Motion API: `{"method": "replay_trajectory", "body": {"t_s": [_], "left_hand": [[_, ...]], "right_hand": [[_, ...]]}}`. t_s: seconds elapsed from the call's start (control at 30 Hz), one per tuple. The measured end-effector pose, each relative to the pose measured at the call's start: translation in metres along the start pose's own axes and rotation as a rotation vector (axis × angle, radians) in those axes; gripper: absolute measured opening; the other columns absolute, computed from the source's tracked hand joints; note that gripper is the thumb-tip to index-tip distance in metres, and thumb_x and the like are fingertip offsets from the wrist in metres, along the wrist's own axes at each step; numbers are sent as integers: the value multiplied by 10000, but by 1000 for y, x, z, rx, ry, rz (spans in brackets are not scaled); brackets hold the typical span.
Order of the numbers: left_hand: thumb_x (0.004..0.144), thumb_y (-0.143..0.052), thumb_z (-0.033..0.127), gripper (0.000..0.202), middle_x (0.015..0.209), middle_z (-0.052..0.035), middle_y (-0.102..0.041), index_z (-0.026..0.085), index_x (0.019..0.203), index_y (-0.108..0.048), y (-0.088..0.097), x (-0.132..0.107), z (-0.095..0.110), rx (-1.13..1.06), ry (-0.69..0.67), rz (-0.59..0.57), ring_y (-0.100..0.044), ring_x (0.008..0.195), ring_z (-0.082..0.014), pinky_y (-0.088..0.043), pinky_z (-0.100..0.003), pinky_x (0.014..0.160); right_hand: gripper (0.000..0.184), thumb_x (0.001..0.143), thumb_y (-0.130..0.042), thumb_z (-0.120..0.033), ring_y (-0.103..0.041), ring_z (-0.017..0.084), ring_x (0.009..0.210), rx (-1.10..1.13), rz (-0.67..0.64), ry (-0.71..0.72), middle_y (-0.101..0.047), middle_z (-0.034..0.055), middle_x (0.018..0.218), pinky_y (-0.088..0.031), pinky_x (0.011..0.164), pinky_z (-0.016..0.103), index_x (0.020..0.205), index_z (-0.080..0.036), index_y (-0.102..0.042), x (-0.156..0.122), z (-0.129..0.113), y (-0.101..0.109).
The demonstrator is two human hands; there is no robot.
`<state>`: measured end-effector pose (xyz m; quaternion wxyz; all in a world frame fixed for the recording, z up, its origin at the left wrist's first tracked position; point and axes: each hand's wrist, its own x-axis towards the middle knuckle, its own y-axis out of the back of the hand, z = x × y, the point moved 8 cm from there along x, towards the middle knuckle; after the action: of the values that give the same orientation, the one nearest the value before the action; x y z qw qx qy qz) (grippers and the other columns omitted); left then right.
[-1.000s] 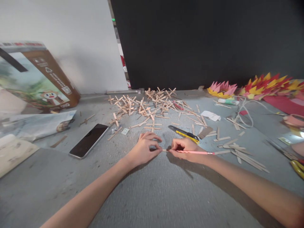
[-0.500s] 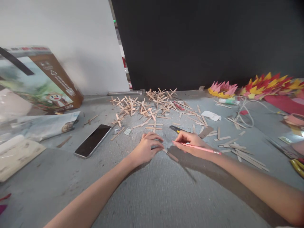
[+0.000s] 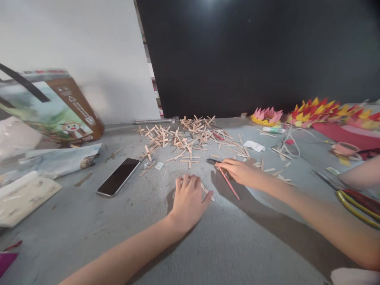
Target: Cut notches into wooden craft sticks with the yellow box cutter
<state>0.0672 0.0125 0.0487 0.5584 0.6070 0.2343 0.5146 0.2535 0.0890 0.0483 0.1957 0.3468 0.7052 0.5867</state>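
Note:
My left hand [image 3: 189, 199] lies flat on the grey table [image 3: 213, 245], fingers stretched out and pressed over a wooden stick [image 3: 206, 190] whose end shows by the thumb. To its right, my right hand [image 3: 241, 172] reaches forward with fingers extended. Its fingertips touch the black-and-yellow utility knife [image 3: 212, 161]. A pink pencil [image 3: 230, 186] lies slanted on the table along the near side of that hand, apparently loose.
A pile of glued stick crosses [image 3: 178, 138] lies beyond the hands. A dark phone [image 3: 118, 177], papers [image 3: 50, 158] and a printed box [image 3: 56, 111] are at left. Paper flowers [image 3: 267, 114], a white cord [image 3: 289, 144], scissors [image 3: 356, 202] and another person's arm [image 3: 360, 174] are at right.
My left hand went from pinching the stick to lying flat on it. My right hand lifted off the stick, moved forward to the knife, and the pencil swung down onto the table.

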Motion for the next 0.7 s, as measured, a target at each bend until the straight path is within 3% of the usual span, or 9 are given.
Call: {"method": "replay_trajectory", "body": {"t_s": [0.07, 0.13, 0.23, 0.37, 0.43, 0.57, 0.7], "left_hand": [[947, -686, 549, 467, 1324, -175, -680, 190, 1246, -678, -7, -4, 4, -59, -2, -28, -582, 1231, -403, -405, -629, 1077], [972, -677, 473, 446, 1426, -160, -639, 209, 1330, -648, -15, -4, 1, -114, -3, -62, -547, 1309, -394, -377, -636, 1117], [980, -674, 369, 420, 1528, -128, -582, 253, 1381, -633, -23, 1, -7, -227, -35, -114, -479, 1405, -373, -384, -610, 1125], [923, -744, 290, 484, 1450, -122, -645, 257, 1390, -622, -28, 13, -24, -406, -19, -153, -534, 1381, -323, -385, -561, 1147], [879, -796, 298, 426, 1402, -123, -669, 234, 1283, -676, -26, 18, -34, -440, -2, -113, -552, 1361, -325, -378, -555, 1150], [939, -706, 225, 64, 1276, -84, -731, 232, 981, -755, -25, 26, -46, -493, -65, -122, -604, 1277, -290, -387, -532, 1116], [953, -661, 197, 125, 1169, -74, -762, 227, 889, -765, -23, 30, -54, -501, -92, -83, -626, 1207, -278, -403, -520, 1077]], "right_hand": [[535, 1006, -383, -110, -656, 248, 1190, -49, 54, -82, -654, 106, 1338, -530, 915, 361, 1488, -276, -543, 3, 9, 8], [429, 1045, -431, -251, -627, 299, 1237, -105, 99, -206, -632, 137, 1353, -529, 920, 393, 1451, -248, -571, 4, 25, 15], [359, 1024, -534, -431, -593, 364, 1257, -117, 47, -313, -626, 176, 1300, -523, 912, 428, 1265, -205, -676, 5, 43, 10], [215, 987, -588, -373, -648, 302, 1134, -72, -37, -302, -656, 132, 1203, -511, 862, 377, 1101, -230, -702, 8, 48, 0], [167, 973, -593, -342, -651, 292, 1123, -62, -46, -312, -657, 128, 1200, -497, 851, 367, 1058, -226, -676, 9, 48, 2], [208, 984, -544, -330, -677, 262, 941, -38, -51, -354, -689, 124, 1077, -465, 764, 351, 1146, -204, -578, 6, 51, 24], [299, 990, -516, -353, -583, 187, 593, -8, -129, -364, -692, 40, 839, -362, 597, 318, 1257, -219, -541, 8, 47, 54]]}}
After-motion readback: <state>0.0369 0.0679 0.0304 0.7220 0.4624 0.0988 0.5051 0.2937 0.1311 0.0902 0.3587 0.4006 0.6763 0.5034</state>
